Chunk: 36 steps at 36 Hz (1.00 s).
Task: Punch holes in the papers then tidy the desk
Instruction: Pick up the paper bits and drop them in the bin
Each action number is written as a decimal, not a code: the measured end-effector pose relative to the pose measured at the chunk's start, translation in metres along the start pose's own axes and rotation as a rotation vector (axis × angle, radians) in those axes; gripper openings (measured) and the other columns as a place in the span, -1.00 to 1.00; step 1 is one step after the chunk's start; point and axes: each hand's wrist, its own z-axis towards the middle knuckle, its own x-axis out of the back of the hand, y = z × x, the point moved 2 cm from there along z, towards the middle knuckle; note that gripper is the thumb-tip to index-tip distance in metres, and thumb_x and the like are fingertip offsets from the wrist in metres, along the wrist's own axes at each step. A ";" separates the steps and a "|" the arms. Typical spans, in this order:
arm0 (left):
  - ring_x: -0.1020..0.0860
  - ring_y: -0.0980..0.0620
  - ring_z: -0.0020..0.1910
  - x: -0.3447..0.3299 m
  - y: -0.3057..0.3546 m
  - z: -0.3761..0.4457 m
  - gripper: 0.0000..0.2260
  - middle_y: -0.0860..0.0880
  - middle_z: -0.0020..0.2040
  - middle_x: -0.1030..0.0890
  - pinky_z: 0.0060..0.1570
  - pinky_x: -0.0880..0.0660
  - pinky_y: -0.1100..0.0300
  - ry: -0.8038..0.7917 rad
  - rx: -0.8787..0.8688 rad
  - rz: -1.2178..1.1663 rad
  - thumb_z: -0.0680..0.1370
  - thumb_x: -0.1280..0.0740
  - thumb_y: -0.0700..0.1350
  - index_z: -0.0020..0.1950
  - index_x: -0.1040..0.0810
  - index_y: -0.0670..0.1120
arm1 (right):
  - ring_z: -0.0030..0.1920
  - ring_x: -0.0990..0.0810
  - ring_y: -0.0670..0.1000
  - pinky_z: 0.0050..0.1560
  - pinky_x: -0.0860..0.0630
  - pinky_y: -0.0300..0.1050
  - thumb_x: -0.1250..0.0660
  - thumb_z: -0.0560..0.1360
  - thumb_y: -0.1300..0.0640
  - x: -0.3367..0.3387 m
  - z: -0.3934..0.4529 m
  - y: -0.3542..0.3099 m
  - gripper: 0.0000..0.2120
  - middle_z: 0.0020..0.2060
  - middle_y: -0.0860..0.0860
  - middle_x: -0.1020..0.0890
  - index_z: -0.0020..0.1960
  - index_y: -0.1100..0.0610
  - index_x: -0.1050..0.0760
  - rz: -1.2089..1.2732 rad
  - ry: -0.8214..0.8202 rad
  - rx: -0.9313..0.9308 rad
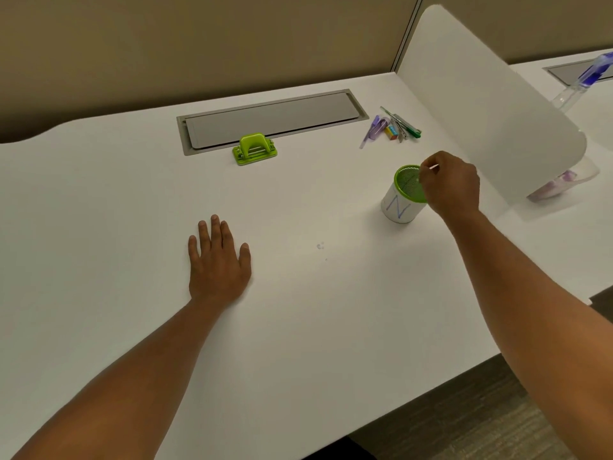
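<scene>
No papers lay on the worktop (pixel 298 327), so the punching part looked done, I think. The green hole punch (pixel 254 149) sat at the back, just by the grey cover strip (pixel 272 117), w/ nothing in it.

Tidying looked like the step going on. The right hand (pixel 451 185) hung over the green mesh cup (pixel 406 194), fingers pinched together on a tiny pale thing (pixel 434 166). Too small to tell what it was, maybe a paper bit. It looked ready to be dropped in the cup. The left hand (pixel 217 260) lay flat on the worktop, fingers straight and spread, holding nothing.

Still left, as far as I could see: a few tiny white specks (pixel 320 246) sat on the worktop btw. the two hands, prob. punch scraps. A small heap of pens and bits (pixel 391 127) lay loose at the back right, near the white divider (pixel 481 111) and not in the cup. The punch was not put away either.

Writing: the cup had a white wrap w/ blue pen marks that looked like a big "N". No brand could be read on the punch or on anything else.
</scene>
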 end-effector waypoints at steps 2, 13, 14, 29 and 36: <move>0.01 -0.18 0.58 0.001 0.000 0.000 -0.40 -0.17 0.60 -0.05 0.53 0.04 -0.16 -0.002 0.001 0.004 0.64 0.05 0.12 0.57 -0.10 -0.23 | -0.04 -0.59 0.18 -0.09 -0.45 -0.07 -0.17 0.56 0.11 -0.005 -0.002 0.000 -0.75 -0.03 0.12 -0.68 0.07 0.11 -0.60 -0.070 -0.003 0.029; 0.00 -0.18 0.58 0.003 0.001 -0.001 -0.40 -0.17 0.60 -0.06 0.53 0.03 -0.15 0.007 0.004 0.000 0.63 0.07 0.12 0.56 -0.12 -0.23 | -0.22 -0.59 0.04 -0.07 -0.50 -0.11 -0.36 0.50 0.28 -0.036 -0.071 -0.045 -0.85 -0.13 0.11 -0.65 0.03 0.17 -0.65 0.245 -0.166 0.438; 0.01 -0.18 0.58 0.003 0.001 -0.001 -0.40 -0.16 0.60 -0.06 0.53 0.03 -0.16 0.005 0.006 -0.001 0.63 0.06 0.11 0.56 -0.12 -0.23 | -0.25 -0.59 -0.01 -0.08 -0.50 -0.18 -0.40 0.50 0.26 -0.045 -0.082 -0.047 -0.86 -0.13 0.08 -0.65 0.05 0.16 -0.65 0.295 -0.277 0.456; -0.01 -0.18 0.58 0.003 0.002 -0.001 -0.41 -0.17 0.60 -0.07 0.53 0.02 -0.15 0.017 0.008 0.024 0.64 0.00 0.11 0.56 -0.12 -0.23 | -0.03 -0.51 0.07 -0.10 -0.48 -0.09 -0.43 0.50 0.02 -0.108 -0.123 -0.031 -0.70 -0.06 0.01 -0.54 0.23 -0.01 -0.61 0.091 -0.576 0.643; -0.02 -0.18 0.58 0.002 0.001 -0.001 -0.39 -0.17 0.60 -0.08 0.53 0.02 -0.14 0.020 0.006 0.031 0.62 0.08 0.13 0.56 -0.13 -0.23 | -0.11 -0.58 0.03 -0.12 -0.50 -0.09 -0.44 0.49 0.05 -0.111 -0.123 -0.034 -0.86 -0.15 -0.03 -0.59 0.03 0.02 -0.68 0.161 -0.495 0.570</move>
